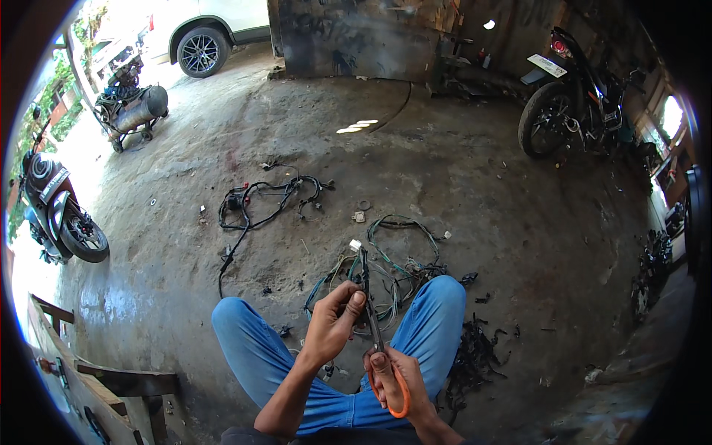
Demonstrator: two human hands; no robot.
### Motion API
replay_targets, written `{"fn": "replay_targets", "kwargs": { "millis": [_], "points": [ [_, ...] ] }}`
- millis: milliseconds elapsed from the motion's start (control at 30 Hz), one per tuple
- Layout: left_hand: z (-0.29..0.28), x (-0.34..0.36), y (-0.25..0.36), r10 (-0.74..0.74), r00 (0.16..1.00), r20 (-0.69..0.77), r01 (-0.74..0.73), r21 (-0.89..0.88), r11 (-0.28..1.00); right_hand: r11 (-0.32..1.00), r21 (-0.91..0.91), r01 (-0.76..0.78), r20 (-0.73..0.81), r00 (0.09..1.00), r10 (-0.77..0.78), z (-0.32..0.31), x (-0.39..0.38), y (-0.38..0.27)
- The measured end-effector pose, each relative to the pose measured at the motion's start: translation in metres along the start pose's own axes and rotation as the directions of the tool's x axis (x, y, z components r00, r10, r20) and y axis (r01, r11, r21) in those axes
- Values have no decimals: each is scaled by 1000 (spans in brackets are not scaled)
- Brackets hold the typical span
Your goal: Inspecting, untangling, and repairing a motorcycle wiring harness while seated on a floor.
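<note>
My right hand [389, 374] grips scissors with orange handles [400, 400], their dark blades [373, 322] pointing up and away from me. My left hand [337, 319] pinches a dark wire bundle [363, 271] beside the upper part of the blades; a white connector [355, 245] is at the bundle's upper end. Whether the blades touch the wires is hard to tell. Below and around them, between my bent jeans-clad knees [437, 311], lie loose green, black and pale wires [400, 230] with small connectors on the concrete floor.
A black harness [252, 222] lies ahead-left; black scraps [482, 356] lie right of my knee. Scooter [85, 237] and wheeled compressor [144, 104] stand left, a white car [237, 18] behind, a motorbike [556, 119] back right, a wooden bench [126, 382] lower left.
</note>
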State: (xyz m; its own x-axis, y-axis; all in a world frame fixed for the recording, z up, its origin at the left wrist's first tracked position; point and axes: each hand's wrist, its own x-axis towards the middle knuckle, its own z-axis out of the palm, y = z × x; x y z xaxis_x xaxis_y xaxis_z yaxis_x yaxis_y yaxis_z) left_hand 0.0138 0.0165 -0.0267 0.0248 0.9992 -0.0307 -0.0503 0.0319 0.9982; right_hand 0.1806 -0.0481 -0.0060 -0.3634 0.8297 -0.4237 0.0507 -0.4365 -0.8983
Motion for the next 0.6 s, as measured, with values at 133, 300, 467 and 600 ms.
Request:
{"fn": "replay_targets", "kwargs": {
  "millis": [133, 300, 467, 600],
  "points": [
    [6, -3, -4, -47, 999, -23, 44, -112, 993, 999, -17, 51, -50, 997, -52, 7, 1, 3],
    [5, -5, -5, -129, 992, -8, 123, -244, 962, 971, 241, -7, 63, 998, -9, -1, 0, 11],
    [-5, -7, -10, -162, 978, 128, 202, -431, 880, 863, 495, -103, 259, 965, -33, -7, 1, 11],
    [-7, -7, -8, -156, 975, 156, 212, -468, 858, 857, 509, -77, 297, 951, -91, -9, 3, 13]
  ]
}}
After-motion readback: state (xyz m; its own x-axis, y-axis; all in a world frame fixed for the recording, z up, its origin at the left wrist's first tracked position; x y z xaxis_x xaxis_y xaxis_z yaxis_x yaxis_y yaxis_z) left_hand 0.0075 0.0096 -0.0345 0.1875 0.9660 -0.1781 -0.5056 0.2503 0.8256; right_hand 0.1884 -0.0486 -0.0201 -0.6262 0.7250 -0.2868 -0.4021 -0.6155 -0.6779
